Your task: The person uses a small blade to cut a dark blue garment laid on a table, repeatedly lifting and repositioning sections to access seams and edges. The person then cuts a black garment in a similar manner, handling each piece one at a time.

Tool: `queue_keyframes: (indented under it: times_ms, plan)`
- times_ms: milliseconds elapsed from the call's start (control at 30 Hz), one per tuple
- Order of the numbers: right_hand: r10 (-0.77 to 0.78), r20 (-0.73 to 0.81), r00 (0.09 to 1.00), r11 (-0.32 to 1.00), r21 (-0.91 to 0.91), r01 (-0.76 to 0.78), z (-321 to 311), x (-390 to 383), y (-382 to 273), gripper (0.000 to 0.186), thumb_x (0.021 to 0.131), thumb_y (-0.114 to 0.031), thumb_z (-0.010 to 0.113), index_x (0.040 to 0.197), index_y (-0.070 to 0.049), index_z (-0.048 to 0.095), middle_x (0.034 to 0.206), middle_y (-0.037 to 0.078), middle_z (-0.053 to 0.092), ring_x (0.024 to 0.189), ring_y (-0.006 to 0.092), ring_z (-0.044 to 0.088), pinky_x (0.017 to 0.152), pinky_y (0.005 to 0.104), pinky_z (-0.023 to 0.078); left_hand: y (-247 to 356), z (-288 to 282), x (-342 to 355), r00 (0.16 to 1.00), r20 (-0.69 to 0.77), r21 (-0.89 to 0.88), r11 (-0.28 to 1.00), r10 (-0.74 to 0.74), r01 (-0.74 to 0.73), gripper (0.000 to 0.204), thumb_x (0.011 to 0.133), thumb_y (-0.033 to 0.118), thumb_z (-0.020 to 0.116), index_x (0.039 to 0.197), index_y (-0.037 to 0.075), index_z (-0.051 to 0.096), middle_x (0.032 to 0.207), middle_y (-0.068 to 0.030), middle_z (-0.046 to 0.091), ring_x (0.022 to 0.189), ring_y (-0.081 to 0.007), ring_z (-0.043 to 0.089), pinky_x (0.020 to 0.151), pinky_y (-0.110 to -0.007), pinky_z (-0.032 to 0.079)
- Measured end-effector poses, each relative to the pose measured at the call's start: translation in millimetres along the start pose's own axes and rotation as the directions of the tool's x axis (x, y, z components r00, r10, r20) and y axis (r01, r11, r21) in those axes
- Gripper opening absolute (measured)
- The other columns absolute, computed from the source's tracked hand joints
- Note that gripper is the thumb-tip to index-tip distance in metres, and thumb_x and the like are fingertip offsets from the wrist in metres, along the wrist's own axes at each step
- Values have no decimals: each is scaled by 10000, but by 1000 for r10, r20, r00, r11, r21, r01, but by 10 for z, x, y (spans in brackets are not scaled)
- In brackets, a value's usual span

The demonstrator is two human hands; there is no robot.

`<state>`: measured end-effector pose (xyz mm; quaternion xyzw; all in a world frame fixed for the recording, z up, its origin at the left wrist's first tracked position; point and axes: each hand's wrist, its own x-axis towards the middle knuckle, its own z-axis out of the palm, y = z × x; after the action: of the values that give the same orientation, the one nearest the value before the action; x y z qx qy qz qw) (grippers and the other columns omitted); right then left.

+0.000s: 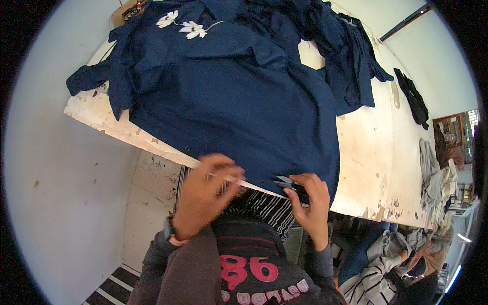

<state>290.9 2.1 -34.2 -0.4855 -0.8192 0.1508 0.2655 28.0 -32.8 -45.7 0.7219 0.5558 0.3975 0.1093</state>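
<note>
A dark navy garment [239, 101] with white flower appliqués [193, 29] lies spread over a pale, worn board table [363, 168], its lower part reaching the near edge. My right hand [310, 206] is closed on small black snips [283, 181] with pointed blades, resting over the garment's lower right part by that edge. My left hand [206, 193], blurred by movement, is raised at the near edge left of the snips, fingers loosely bent and apart, with nothing visible between them.
More navy cloth [351, 76] and a black piece of fabric [410, 96] lie toward the back right. Pale garments [429, 173] are on the table's far right, with striped cloth and brown fabric [381, 274] heaped below. A pale wall [56, 183] rises at left.
</note>
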Motion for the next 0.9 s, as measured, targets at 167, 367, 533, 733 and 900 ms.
queue_keyframes:
  times_ms: [167, 367, 533, 733, 900]
  plan:
    - [110, 7, 994, 988, 106, -110, 133, -53, 42, 248, 805, -99, 789, 1030, -47, 700, 956, 84, 684, 860, 254, 636, 758, 334, 427, 293, 446, -10, 987, 161, -51, 999, -1, 10, 271, 811, 189, 817, 1011, 30, 728, 1022, -78, 650, 942, -258, 654, 823, -331, 538]
    - [88, 14, 996, 990, 109, -89, 108, -63, 103, 214, 828, -161, 786, 997, -80, 681, 917, 68, 675, 821, 252, 644, 707, 364, 424, 177, 503, -111, 980, 200, -136, 991, 14, 14, 156, 914, 139, 693, 1037, 44, 707, 1055, -84, 703, 907, -279, 682, 792, -373, 553]
    - [31, -1, 1000, 993, 110, -31, 151, -22, 130, 238, 819, -246, 803, 951, -92, 678, 837, 57, 670, 720, 255, 650, 644, 370, 439, 256, 382, -2, 950, 264, -301, 922, -165, 244, 147, 972, 151, 650, 1044, 27, 684, 986, -149, 735, 855, -345, 717, 735, -401, 560]
    - [-78, 45, 996, 996, -41, 80, 111, 66, -41, 243, 830, -319, 785, 875, -123, 646, 777, 29, 632, 690, 244, 640, 611, 358, 436, 330, 307, 57, 903, 345, -253, 901, -256, 352, 161, 1001, 164, 626, 1079, 25, 646, 919, -177, 720, 799, -371, 713, 678, -420, 536]
    - [-203, 59, 977, 946, -244, 212, 145, 68, -61, 254, 826, -336, 787, 865, -131, 643, 763, 25, 625, 642, 247, 612, 585, 362, 422, 298, 357, 37, 927, 312, -233, 929, -207, 286, 159, 1004, 160, 618, 1094, 29, 628, 907, -183, 713, 794, -371, 709, 675, -430, 533]
